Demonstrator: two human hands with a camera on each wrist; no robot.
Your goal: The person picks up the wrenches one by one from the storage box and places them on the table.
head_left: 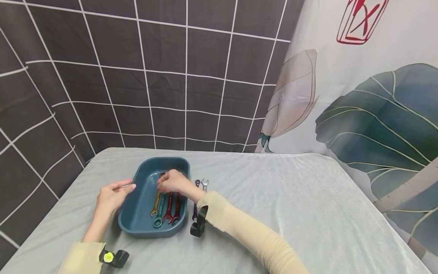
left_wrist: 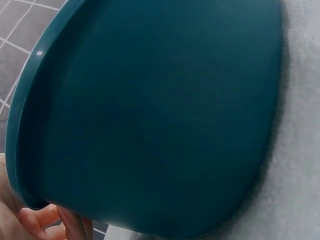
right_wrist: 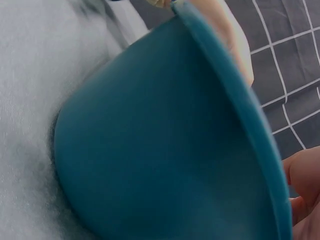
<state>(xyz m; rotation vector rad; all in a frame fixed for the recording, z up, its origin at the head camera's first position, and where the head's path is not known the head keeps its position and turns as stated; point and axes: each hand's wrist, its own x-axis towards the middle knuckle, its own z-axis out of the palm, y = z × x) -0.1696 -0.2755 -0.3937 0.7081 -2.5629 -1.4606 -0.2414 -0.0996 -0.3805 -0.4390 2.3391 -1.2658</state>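
Blue tray [head_left: 147, 234]: sits on the pale cloth-covered worktop [head_left: 325, 213], wrenches inside
Gold wrench [head_left: 156, 203]: lies in the tray, upper part under the right grip [head_left: 176, 181]
Green wrench [head_left: 159, 213], red wrench [head_left: 169, 209], dark red wrench [head_left: 177, 208]: lined up next to the gold one, same tray
Right grip: bends down over the gold wrench, can't really tell if pinching it, fingertips too hidden
Left grip [head_left: 111, 198]: thumb and fingers close together right at the tray's left rim, can't tell whether pinching anything
Purple wrench [head_left: 195, 211], silver wrench [head_left: 205, 184]: outside, just right of the tray, both partly covered by the right arm
Backdrop [head_left: 205, 91]: dark, white grid lines
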